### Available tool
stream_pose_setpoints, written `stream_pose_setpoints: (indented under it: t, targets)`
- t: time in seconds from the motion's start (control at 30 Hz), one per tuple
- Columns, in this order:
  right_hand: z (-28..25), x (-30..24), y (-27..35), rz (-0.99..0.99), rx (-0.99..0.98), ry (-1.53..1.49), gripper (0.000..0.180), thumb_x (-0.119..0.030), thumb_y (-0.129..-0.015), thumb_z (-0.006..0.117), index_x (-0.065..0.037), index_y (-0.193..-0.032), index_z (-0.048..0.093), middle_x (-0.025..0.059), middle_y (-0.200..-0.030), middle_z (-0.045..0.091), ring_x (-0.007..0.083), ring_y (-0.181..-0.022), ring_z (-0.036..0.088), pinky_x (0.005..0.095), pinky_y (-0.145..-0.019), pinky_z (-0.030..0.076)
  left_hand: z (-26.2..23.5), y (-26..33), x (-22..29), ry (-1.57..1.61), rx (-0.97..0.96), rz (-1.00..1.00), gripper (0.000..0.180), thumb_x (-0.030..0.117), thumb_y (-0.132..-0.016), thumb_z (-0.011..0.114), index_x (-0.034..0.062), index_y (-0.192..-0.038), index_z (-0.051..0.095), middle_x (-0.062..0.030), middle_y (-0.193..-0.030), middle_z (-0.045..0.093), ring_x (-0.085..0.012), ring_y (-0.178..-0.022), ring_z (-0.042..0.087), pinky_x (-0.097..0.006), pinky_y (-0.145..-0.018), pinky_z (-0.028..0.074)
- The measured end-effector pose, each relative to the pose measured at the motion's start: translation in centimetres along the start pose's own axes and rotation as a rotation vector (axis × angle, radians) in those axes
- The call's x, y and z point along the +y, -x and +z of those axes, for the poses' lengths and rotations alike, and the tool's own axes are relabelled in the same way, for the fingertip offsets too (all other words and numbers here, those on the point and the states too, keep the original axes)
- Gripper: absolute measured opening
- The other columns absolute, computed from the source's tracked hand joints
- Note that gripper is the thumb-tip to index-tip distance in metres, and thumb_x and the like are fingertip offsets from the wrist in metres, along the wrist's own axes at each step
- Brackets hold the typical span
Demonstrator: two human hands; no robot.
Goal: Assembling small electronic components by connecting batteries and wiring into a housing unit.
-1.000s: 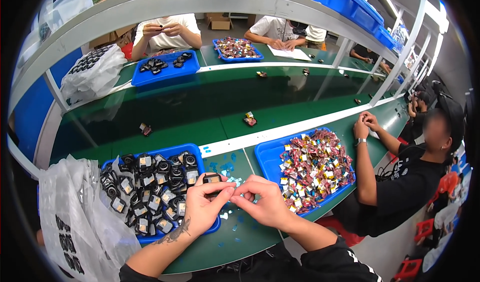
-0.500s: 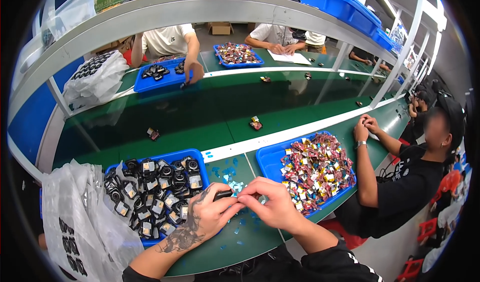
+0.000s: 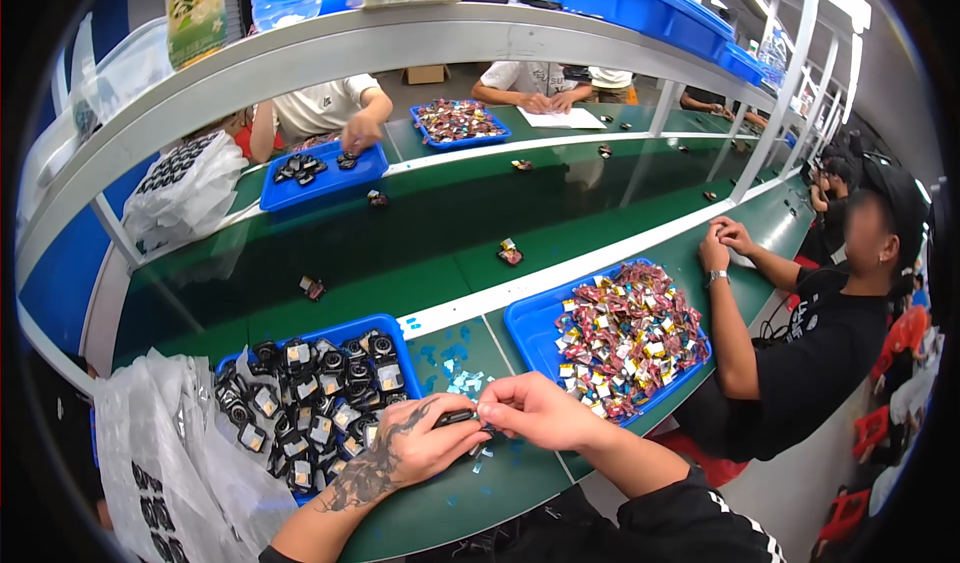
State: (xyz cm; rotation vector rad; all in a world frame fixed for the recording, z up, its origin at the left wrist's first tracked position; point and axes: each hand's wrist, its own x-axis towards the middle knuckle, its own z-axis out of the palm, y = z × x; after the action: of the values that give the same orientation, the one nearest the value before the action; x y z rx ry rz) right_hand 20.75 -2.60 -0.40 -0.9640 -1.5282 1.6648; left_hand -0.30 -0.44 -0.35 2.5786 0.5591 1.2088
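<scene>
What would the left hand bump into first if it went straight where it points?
Probably the right hand. It sits just ahead of the left hand, up and to the right in the picture, so close that I can't tell whether they touch.

The left tray [image 3: 408,358] holds casings [image 3: 332,361], the right tray [image 3: 533,329] holds parts [image 3: 632,333], and the belt [image 3: 430,248] lies behind both.

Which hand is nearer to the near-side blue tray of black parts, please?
Left: the left hand is by the right edge of the blue tray; the right hand is farther right.
</scene>
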Motion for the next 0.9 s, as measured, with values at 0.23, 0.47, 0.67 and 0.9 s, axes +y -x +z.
stream_pose_setpoints:
  t: [0.23, 0.47, 0.67, 0.9]
  targets:
    - [1.4, 0.2, -0.9, -0.060, 0.166, -0.136, 0.017, -0.018, -0.101, 0.052, -0.004, -0.092, 0.057, 0.0003, -0.070, 0.053, 0.0097, -0.060, 0.051, 0.0251, -0.054, 0.041, 0.2, 0.0, -0.1, 0.041, 0.062, -0.146, 0.018, 0.006, -0.069, 0.082, 0.0068, -0.083, 0.072, -0.0089, -0.096, 0.063, -0.0204, -0.074, 0.066, -0.029, -0.061, 0.054]
    - [0.4, 0.8, -2.6, -0.439, 0.590, 0.874, 0.008, -0.008, -0.087, 0.062, -0.005, -0.094, 0.061, 0.0133, -0.081, 0.060, 0.0370, -0.078, 0.062, 0.0429, -0.067, 0.051, 0.2, -0.4, 0.4, 0.402, 0.154, -0.596, 0.010, 0.001, -0.077, 0.075, -0.0023, -0.085, 0.070, -0.0086, -0.097, 0.062, -0.0119, -0.080, 0.061, -0.022, -0.066, 0.050]
    - [1.4, 0.0, -1.3, -0.348, 0.467, 0.688, 0.007, -0.006, -0.088, 0.066, -0.005, -0.095, 0.066, 0.0095, -0.085, 0.063, 0.0237, -0.075, 0.065, 0.0335, -0.064, 0.052, 0.8, 0.3, -0.8, 0.481, 0.243, -0.724, 0.007, 0.001, -0.083, 0.071, -0.0037, -0.088, 0.069, -0.0084, -0.094, 0.062, -0.0115, -0.080, 0.060, -0.022, -0.065, 0.049]
    - [2.1, -0.1, -1.3, -0.442, 0.428, 0.287, 0.014, -0.005, -0.086, 0.069, -0.001, -0.100, 0.069, 0.0065, -0.088, 0.065, 0.0094, -0.072, 0.062, 0.0225, -0.062, 0.050, 1.2, 0.1, -0.1, 0.441, 0.211, -0.657, 0.010, 0.002, -0.080, 0.072, -0.0034, -0.088, 0.070, -0.0102, -0.093, 0.064, -0.0161, -0.085, 0.062, -0.027, -0.075, 0.050]
